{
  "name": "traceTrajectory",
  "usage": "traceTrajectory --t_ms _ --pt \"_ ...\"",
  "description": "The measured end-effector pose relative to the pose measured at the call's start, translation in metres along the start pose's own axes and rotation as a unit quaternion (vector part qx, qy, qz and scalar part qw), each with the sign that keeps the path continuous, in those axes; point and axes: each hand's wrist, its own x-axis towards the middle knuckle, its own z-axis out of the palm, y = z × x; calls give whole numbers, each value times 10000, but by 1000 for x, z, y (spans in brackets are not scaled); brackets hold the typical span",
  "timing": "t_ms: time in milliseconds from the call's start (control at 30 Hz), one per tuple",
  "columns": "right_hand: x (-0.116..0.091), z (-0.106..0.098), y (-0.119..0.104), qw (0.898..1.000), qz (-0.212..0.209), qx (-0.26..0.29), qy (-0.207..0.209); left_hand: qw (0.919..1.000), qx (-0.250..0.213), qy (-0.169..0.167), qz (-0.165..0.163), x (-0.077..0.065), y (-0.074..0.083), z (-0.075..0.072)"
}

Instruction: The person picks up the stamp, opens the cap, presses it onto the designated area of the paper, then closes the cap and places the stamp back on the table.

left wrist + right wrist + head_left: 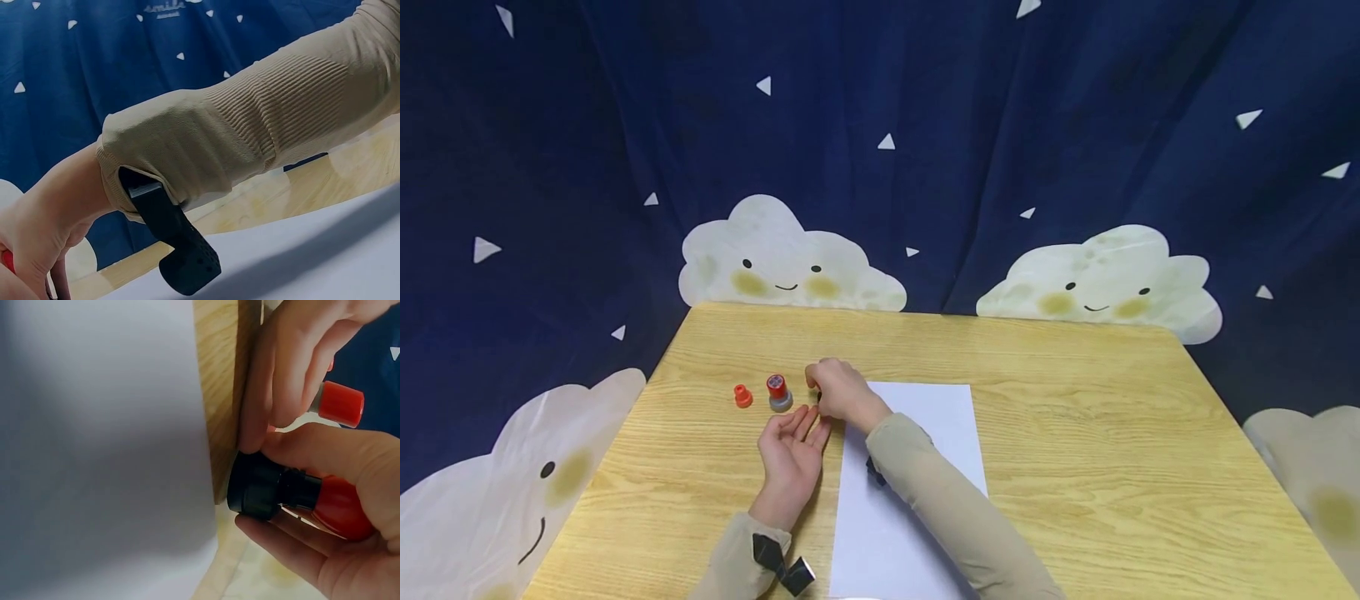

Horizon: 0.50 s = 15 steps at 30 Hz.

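Observation:
My right hand (pixel 842 392) holds a stamp-like piece with a black base (pixel 253 487) and a rounded red knob (pixel 340 509). In the right wrist view its thumb and fingers pinch the black part from both sides, with the knob toward the palm. My left hand (pixel 792 467) lies palm up with fingers extended, their tips right at the black base. Left of both hands stands a red cylinder on a grey base (pixel 778 393), with a patterned top. Farther left is a small stepped red piece (pixel 742 396).
A white sheet of paper (pixel 880 517) lies under my right forearm on the wooden table (pixel 1075 433). A dark blue curtain (pixel 850 100) with clouds hangs behind the table. Each sleeve carries a black wrist camera (pixel 782 567).

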Motion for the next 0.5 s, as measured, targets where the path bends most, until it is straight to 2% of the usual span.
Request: traceTrajectory --t_ms 233,367,500 --pt "-4 -7 -5 10000 28 42 70 9999 30 69 95 2 1 0" --pt "-8 -14 -6 9999 -17 52 126 10000 -60 -65 29 1 0 -1" --pt "-14 -23 -8 9998 5 90 182 9994 -60 -343 -48 -1 0 -2"
